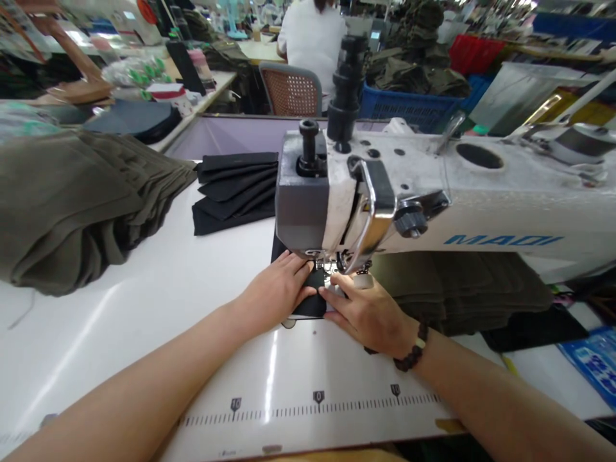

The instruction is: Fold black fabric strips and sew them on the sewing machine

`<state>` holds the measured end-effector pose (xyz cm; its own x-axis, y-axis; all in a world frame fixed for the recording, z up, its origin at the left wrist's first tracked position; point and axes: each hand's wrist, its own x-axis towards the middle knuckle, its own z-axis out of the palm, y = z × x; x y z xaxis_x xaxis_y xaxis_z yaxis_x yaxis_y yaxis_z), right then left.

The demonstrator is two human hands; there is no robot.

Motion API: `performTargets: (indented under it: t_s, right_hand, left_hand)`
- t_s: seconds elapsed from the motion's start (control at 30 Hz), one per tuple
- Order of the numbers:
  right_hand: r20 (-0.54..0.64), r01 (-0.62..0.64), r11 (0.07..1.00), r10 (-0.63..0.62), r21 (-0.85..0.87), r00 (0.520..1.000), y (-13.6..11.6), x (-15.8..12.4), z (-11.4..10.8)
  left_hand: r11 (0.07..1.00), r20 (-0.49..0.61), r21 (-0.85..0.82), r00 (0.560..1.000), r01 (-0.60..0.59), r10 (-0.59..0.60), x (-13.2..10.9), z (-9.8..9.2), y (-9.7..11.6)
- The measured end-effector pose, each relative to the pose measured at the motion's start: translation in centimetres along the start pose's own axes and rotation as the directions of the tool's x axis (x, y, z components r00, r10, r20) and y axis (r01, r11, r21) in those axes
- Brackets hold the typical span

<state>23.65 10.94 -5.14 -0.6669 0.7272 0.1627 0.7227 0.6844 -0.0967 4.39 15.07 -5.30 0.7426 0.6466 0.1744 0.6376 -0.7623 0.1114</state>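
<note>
A narrow strip of black fabric (312,305) lies under the needle area of a white sewing machine (481,212). My left hand (274,289) rests flat on this strip, fingers stretched toward the presser foot (327,266) and thumb apart. From the other side, my right hand (373,314) reaches in with its fingers spread, fingertips touching the strip's right edge just in front of the foot. The machine head partly hides the strip's far end. A dark beaded bracelet (412,350) circles my right wrist.
Folded black pieces (235,192) lie behind my left hand. A brown-green fabric pile (86,199) sits at left; another stack (462,289) lies under the machine arm. A ruler scale (317,405) runs along the table's front. Behind stand a chair (291,90), a seated person (312,45) and a blue crate (409,106).
</note>
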Motion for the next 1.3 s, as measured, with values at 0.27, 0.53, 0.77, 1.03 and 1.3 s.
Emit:
performTargets:
  t_s: [0.27,0.53,0.77,1.03,1.3]
  right_hand:
    - [0.039,-0.044,0.999,0.045,-0.017,0.998,-0.18,0.10,0.04]
    - [0.041,-0.043,0.998,0.045,-0.038,0.998,-0.30,0.33,-0.15]
    - [0.043,-0.040,0.999,0.041,-0.036,0.998,-0.22,0.31,-0.14]
    - [0.035,-0.047,0.998,0.048,-0.045,0.998,-0.21,0.35,0.03]
    - [0.047,-0.075,0.995,0.078,-0.062,0.996,-0.25,0.44,0.06]
  left_hand:
    - [1.000,-0.030,0.009,1.000,-0.001,0.001,-0.10,0.64,-0.36]
    - [1.000,0.016,0.008,1.000,0.026,-0.026,-0.04,0.61,-0.26]
    - [1.000,-0.013,0.009,1.000,0.016,-0.016,0.02,0.65,-0.44]
    - [1.000,-0.030,0.001,1.000,0.001,-0.001,0.01,0.62,-0.41]
    - [1.000,-0.026,-0.003,1.000,0.009,-0.009,0.25,0.61,-0.65]
